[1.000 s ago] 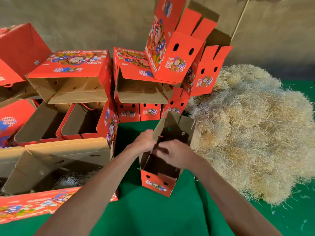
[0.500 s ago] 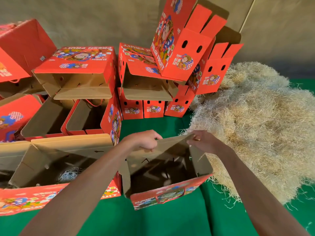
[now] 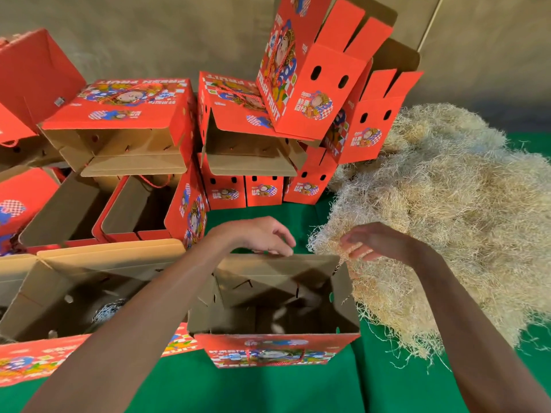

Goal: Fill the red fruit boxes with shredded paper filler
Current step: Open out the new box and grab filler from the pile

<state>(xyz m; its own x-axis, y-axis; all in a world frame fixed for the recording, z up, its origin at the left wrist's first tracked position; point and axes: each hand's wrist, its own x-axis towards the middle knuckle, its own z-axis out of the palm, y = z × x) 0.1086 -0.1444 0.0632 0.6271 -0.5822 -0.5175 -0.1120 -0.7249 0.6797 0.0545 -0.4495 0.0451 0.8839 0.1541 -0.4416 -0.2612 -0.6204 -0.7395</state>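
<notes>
Open red box (image 3: 277, 350) sits bottom centre on green cloth (image 3: 298, 391), flaps up, inside dark, no filler seen. Left hand (image 3: 259, 234) over its far flap, fingers loosely curled, holding nothing. Right hand (image 3: 372, 241) at edge of shredded paper pile (image 3: 462, 219) filling frame right, fingers spread, touching strands; can't tell if any are gripped. Box at lower left (image 3: 59, 293) has a little filler (image 3: 108, 311) in it. Stacked red boxes (image 3: 238, 120) upper left & centre, several open on their sides.
</notes>
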